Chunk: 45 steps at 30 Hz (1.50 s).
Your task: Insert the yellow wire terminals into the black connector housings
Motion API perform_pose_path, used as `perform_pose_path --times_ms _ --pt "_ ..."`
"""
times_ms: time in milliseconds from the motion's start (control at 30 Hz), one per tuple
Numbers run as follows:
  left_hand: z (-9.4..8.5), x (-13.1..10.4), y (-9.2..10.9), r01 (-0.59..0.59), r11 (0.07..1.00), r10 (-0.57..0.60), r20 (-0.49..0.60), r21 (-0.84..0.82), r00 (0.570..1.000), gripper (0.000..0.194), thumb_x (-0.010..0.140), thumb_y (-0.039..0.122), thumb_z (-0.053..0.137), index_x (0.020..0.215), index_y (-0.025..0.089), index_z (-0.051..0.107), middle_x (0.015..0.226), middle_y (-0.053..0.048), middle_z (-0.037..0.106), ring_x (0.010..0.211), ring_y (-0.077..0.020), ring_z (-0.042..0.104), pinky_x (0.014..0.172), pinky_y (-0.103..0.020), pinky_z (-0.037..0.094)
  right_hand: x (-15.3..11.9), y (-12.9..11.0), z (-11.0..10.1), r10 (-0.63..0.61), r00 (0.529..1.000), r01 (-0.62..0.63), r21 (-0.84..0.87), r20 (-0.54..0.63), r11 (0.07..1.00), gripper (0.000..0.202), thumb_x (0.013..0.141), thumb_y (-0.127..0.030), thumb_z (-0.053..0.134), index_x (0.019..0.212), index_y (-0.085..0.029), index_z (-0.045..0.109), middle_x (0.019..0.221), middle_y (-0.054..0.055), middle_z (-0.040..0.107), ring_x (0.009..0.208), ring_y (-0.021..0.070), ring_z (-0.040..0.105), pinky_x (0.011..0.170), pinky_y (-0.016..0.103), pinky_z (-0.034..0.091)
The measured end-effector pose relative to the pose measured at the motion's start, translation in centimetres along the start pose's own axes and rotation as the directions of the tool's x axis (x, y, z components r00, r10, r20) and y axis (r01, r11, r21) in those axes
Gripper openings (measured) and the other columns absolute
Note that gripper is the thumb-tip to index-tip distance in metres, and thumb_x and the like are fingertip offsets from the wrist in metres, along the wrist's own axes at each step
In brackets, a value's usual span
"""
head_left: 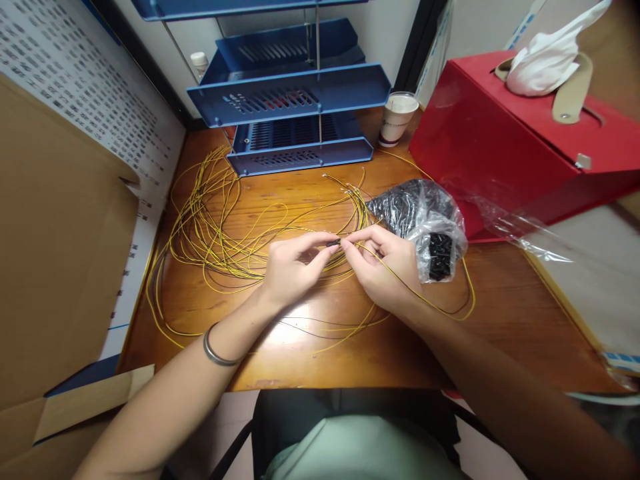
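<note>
My left hand (295,263) pinches a small black connector housing (333,243) between thumb and forefinger. Facing it, my right hand (383,263) pinches the end of a yellow-and-black wire (395,275), whose tip meets the housing; how far in it sits is hidden by the fingertips. From my right fingers the wire runs back over the wrist and loops on the table. Behind both hands lies a tangled bundle of yellow and black wires (200,220), with bare metal-tipped ends (350,190) gathered near a clear plastic bag of black parts (415,207).
A blue tiered file tray (300,157) stands at the back of the wooden table (300,370). Right of it are a paper cup (398,120) and a red box (480,147) with tissue on top. A cardboard box (60,233) borders the left side.
</note>
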<state>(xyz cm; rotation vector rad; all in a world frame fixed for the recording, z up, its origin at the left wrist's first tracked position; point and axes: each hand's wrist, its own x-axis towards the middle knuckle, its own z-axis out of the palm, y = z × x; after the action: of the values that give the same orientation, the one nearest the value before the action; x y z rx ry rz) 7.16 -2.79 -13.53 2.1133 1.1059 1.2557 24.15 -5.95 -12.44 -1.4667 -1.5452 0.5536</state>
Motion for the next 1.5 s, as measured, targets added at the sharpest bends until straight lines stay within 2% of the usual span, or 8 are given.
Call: perform_pose_path --times_ms 133,333,467,667,1067,1233,1367,1500 --pt "-0.05 0.01 0.0 0.01 1.0 -0.01 0.009 -0.008 1.0 0.012 0.087 0.024 0.073 0.094 0.018 0.08 0.081 -0.003 0.081 0.062 -0.0108 0.072 0.06 -0.017 0.055 0.04 0.01 0.01 0.005 1.0 -0.005 0.01 0.015 1.0 0.012 0.087 -0.028 0.065 0.081 -0.019 0.07 0.048 -0.009 0.038 0.045 0.0088 0.038 0.053 0.025 0.032" --pt "-0.12 0.05 -0.02 0.018 1.0 -0.018 -0.007 0.002 1.0 0.013 0.088 0.023 0.071 0.095 0.016 0.08 0.082 -0.004 0.081 0.061 -0.0114 0.073 0.06 -0.017 0.056 0.07 -0.24 -0.25 0.005 0.998 -0.009 0.068 0.062 0.998 0.018 0.083 -0.032 0.07 0.095 -0.018 0.067 0.049 -0.012 0.034 0.045 0.009 0.035 0.052 0.025 0.03" --pt "-0.04 0.03 0.0 0.028 1.0 -0.029 -0.013 -0.008 1.0 0.012 0.087 0.024 0.073 0.094 0.016 0.08 0.084 -0.004 0.082 0.063 -0.0124 0.074 0.062 -0.018 0.057 0.11 -0.03 -0.26 -0.007 0.999 0.004 0.076 0.042 0.997 0.009 0.086 -0.029 0.065 0.087 -0.02 0.065 0.05 -0.011 0.037 0.045 0.0088 0.035 0.053 0.025 0.03" --pt "0.04 -0.06 -0.13 0.021 1.0 -0.022 -0.014 -0.011 1.0 0.013 0.087 0.024 0.074 0.094 0.017 0.08 0.085 -0.005 0.082 0.063 -0.0131 0.074 0.061 -0.019 0.057 0.16 0.31 -0.08 0.013 0.999 -0.015 0.065 0.034 0.998 0.013 0.088 -0.029 0.065 0.08 -0.019 0.066 0.049 -0.01 0.038 0.046 0.0086 0.036 0.053 0.025 0.03" --pt "0.07 -0.15 -0.33 0.024 0.999 -0.024 0.016 -0.033 1.0 0.013 0.088 0.024 0.072 0.095 0.017 0.08 0.085 -0.005 0.082 0.067 -0.0136 0.076 0.063 -0.018 0.058 0.32 0.36 0.08 0.109 0.99 -0.12 0.129 0.087 0.984 0.02 0.088 -0.037 0.066 0.083 -0.018 0.071 0.05 -0.008 0.043 0.048 0.0089 0.037 0.051 0.025 0.029" --pt "0.15 -0.14 -0.37 0.056 0.998 -0.056 0.001 -0.024 0.998 0.015 0.089 0.025 0.071 0.097 0.016 0.08 0.084 -0.005 0.082 0.065 -0.014 0.075 0.063 -0.02 0.059 0.17 0.0 0.07 0.097 0.993 -0.105 0.108 0.071 0.989 0.019 0.084 -0.033 0.07 0.096 -0.018 0.07 0.05 -0.01 0.04 0.047 0.0095 0.038 0.052 0.025 0.031" --pt "0.21 -0.07 -0.37 0.065 0.997 -0.065 -0.006 -0.031 0.998 0.015 0.089 0.027 0.072 0.095 0.017 0.08 0.083 -0.005 0.081 0.064 -0.0144 0.075 0.061 -0.02 0.058 0.09 0.05 0.16 0.088 0.996 -0.089 0.117 0.009 0.989 0.013 0.086 -0.032 0.066 0.084 -0.019 0.067 0.049 -0.01 0.04 0.045 0.0089 0.037 0.052 0.025 0.031" --pt "0.19 -0.12 -0.33 0.045 0.998 -0.045 0.001 -0.033 0.999 0.014 0.088 0.026 0.072 0.096 0.017 0.08 0.085 -0.005 0.082 0.066 -0.0146 0.076 0.063 -0.02 0.058 0.06 0.25 0.37 0.11 0.993 -0.114 0.142 0.035 0.983 0.015 0.087 -0.032 0.065 0.08 -0.019 0.066 0.049 -0.009 0.041 0.046 0.0087 0.037 0.051 0.025 0.03"
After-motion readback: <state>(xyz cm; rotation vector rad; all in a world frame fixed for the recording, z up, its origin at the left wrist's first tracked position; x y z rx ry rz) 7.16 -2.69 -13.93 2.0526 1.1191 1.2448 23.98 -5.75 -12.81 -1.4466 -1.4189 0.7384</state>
